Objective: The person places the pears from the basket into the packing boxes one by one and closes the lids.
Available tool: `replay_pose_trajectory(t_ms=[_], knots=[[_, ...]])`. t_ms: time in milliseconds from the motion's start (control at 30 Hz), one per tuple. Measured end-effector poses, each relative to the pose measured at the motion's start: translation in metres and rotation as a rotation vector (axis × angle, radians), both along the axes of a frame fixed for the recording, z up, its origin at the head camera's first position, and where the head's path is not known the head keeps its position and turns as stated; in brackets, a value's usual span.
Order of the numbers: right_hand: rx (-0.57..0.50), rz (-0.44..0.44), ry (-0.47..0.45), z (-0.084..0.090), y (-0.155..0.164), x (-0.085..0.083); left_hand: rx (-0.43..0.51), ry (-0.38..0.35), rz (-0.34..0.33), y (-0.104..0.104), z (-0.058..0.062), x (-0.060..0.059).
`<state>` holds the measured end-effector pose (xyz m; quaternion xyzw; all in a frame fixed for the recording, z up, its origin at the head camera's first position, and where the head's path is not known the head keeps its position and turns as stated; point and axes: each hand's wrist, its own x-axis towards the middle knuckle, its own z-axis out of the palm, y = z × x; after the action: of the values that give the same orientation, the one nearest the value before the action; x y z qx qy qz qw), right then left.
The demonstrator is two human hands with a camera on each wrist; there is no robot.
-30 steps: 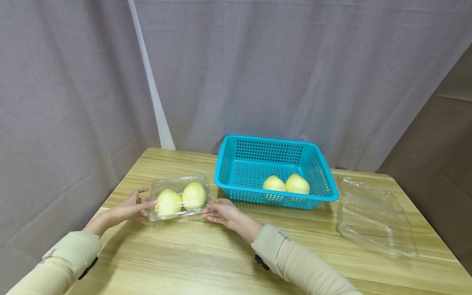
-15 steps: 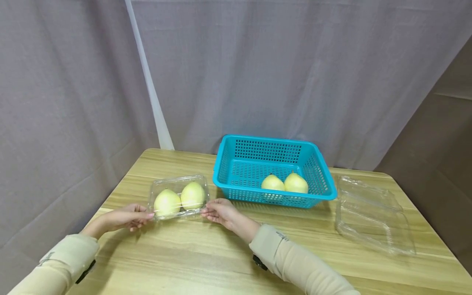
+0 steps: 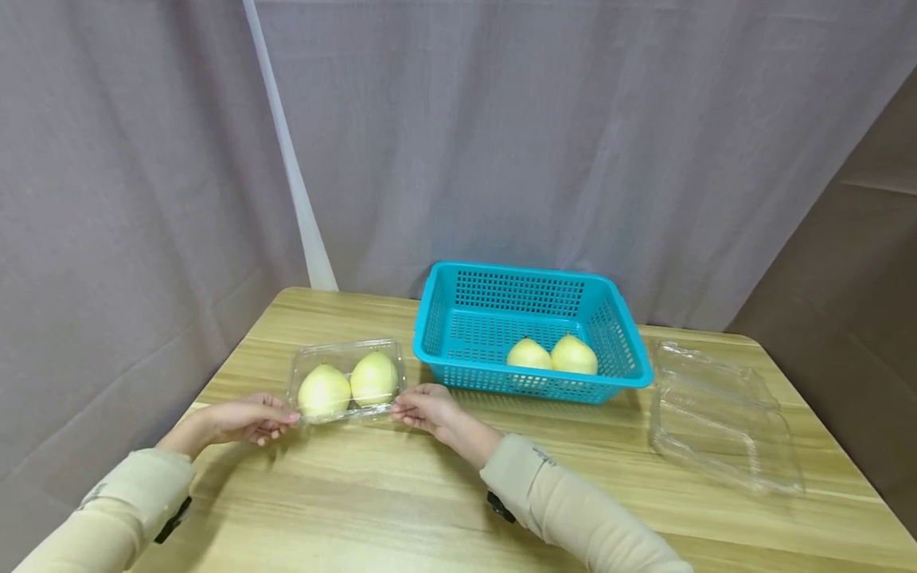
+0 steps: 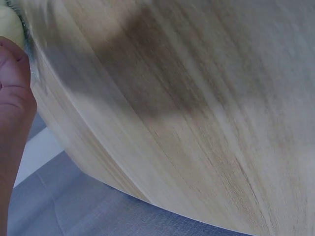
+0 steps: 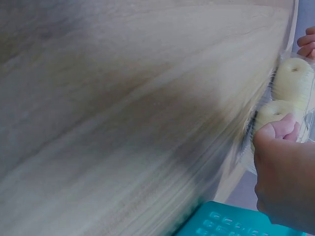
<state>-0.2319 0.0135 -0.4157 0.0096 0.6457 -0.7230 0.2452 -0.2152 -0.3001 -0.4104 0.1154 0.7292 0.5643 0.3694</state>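
A clear plastic clamshell box (image 3: 308,358) lies on the left of the table, its lid down over two pale yellow-green pears (image 3: 325,391). At its near left corner, my left hand (image 3: 247,419) pinches the edge between thumb and fingers. My right hand (image 3: 433,412) pinches the near right corner of the same box. In the right wrist view the thumb and curled forefinger of my right hand (image 5: 283,167) meet at the box's edge, beside the pears (image 5: 294,81). The left wrist view shows only part of my left hand (image 4: 15,88).
A turquoise perforated basket (image 3: 434,318) stands at the back middle, holding two more pears (image 3: 574,355) near its front right. Another clear clamshell (image 3: 723,426) lies opened out on the right. Grey curtains (image 3: 501,143) hang behind the wooden table (image 3: 372,501).
My left hand has come down from the box's left side to its near left corner, and its fingers have drawn in. The right hand has kept its pinch; the box stays in place.
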Motion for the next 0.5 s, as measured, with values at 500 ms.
replay_pose_trajectory(t_ms=[500], knots=[[-0.010, -0.085, 0.046, 0.0024, -0.0058, -0.0030, 0.032, -0.045, -0.052, -0.0009, 0.0011, -0.0071]])
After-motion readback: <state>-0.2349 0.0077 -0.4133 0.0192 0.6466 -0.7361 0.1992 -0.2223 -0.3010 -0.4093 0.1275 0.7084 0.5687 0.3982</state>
